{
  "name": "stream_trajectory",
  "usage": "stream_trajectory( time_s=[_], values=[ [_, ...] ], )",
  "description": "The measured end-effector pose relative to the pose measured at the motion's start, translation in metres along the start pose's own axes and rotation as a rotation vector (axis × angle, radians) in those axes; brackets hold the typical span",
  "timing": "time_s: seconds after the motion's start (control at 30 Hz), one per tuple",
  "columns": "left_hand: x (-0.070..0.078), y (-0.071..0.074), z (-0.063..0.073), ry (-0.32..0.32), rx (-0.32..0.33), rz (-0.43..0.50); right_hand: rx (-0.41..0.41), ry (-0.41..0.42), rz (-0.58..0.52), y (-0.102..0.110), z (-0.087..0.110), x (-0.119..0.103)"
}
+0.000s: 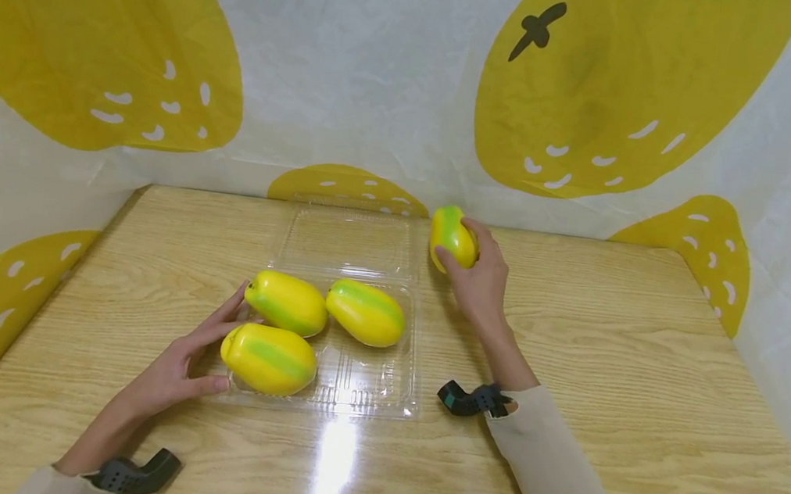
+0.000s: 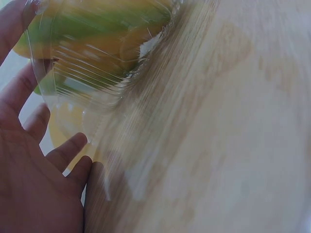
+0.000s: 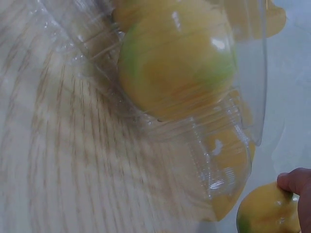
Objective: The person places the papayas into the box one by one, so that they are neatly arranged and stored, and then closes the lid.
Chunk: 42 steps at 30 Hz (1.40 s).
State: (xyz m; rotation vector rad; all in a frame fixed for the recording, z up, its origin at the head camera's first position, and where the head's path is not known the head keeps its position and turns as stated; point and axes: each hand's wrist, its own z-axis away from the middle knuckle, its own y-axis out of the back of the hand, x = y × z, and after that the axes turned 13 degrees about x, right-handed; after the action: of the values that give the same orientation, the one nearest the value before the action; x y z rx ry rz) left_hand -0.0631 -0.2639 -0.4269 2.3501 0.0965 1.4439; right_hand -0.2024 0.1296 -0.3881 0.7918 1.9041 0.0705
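Camera setup, three views.
My head view looks forward and down across the surface [image 1: 605, 352]; both wrist views, close and low, share the container [image 1: 381, 371] from opposite sides.

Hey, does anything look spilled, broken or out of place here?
No, nothing stands out. Three papayas lie in the open clear plastic clamshell, the right hand holds a fourth papaya, and no spill shows on the wood-grain table.
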Motion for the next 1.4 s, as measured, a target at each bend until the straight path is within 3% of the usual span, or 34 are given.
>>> stream_trajectory(
  time_s=[0.47, 0.77, 1.07, 1.4],
  values=[
    [0.000, 0.001, 0.000, 0.017, -0.014, -0.002, -0.016, 0.042, -0.060, 0.005, 0.008, -0.016],
    [0.000, 0.001, 0.000, -0.019, -0.004, 0.011, -0.031, 0.115, -0.089, 0.010, 0.013, -0.027],
    [-0.001, 0.002, 0.000, 0.012, -0.020, 0.011, -0.091, 0.207, -0.096, 0.011, 0.022, -0.035],
    [-0.003, 0.002, -0.001, -0.064, -0.013, 0.030, -0.137, 0.296, -0.127, 0.017, 0.030, -0.047]
  ],
)
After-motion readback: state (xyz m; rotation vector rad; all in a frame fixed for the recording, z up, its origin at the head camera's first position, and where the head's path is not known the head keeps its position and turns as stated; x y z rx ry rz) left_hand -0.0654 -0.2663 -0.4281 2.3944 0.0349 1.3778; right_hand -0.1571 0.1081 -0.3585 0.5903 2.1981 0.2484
